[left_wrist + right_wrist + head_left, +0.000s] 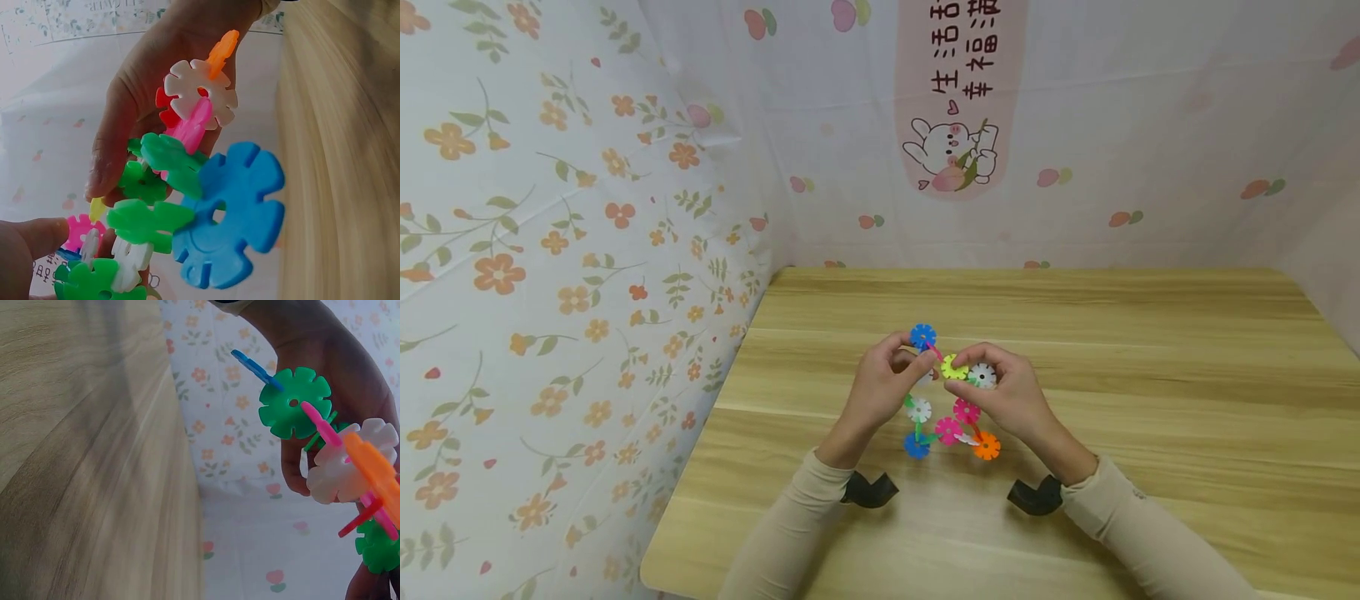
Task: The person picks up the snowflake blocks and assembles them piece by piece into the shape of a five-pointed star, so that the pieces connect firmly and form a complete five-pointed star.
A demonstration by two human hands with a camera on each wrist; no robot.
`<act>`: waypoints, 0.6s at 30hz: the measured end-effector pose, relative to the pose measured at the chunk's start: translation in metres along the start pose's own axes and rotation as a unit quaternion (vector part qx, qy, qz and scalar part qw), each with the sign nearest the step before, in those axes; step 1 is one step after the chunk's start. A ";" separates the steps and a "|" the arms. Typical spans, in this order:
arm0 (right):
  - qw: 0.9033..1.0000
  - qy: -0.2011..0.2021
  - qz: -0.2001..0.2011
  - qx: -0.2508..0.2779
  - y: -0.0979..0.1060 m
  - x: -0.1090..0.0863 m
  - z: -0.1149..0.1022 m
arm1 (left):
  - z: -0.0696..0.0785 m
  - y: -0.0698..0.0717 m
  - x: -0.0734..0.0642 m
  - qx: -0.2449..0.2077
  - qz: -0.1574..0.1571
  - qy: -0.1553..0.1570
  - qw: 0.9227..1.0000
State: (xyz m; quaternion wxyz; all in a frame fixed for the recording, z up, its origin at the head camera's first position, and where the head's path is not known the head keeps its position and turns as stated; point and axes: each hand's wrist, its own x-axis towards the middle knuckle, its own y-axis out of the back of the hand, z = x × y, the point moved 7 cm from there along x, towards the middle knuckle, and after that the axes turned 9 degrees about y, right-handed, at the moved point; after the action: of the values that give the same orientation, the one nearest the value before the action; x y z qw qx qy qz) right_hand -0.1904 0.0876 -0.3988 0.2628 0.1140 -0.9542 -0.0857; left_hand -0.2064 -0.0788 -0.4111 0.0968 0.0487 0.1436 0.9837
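Note:
Above the table, both hands hold a ring-like chain of slotted plastic flower discs. My left hand [877,382] grips its upper left part, by a blue disc [922,336] and a pink disc seen edge-on. A yellow disc [954,367] is pinched between thumb and fingers of my right hand [1017,398], with a white disc [982,376] beside it. Lower on the chain hang a pink disc [948,431], an orange disc [987,446] and another blue disc [231,215]. Green discs [295,403] link between them. Fingers partly hide the joint at the top.
A wood-grain table [1150,375] lies beneath the hands. Floral cloth [572,250] hangs at the left, and a pale printed cloth [1097,125] at the back. Dark curved pieces [871,490] sit by both wrists, below the beige sleeves [790,525].

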 end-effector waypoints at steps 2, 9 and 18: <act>1.000 -0.001 0.003 -0.001 0.000 0.000 0.000 | -0.001 -0.001 0.000 0.007 0.001 -0.001 1.000; 1.000 -0.016 0.004 0.014 0.001 -0.001 0.014 | -0.003 -0.004 0.001 0.027 -0.011 0.012 1.000; 0.999 0.000 -0.032 -0.030 0.000 0.000 -0.004 | -0.006 -0.004 0.004 0.008 -0.031 0.023 0.999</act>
State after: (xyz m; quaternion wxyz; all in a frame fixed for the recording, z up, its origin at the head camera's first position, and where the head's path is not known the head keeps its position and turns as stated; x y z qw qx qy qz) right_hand -0.1880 0.0876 -0.3951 0.2630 0.1362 -0.9472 -0.1231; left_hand -0.2098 -0.0761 -0.4177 0.1232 0.0221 0.1548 0.9800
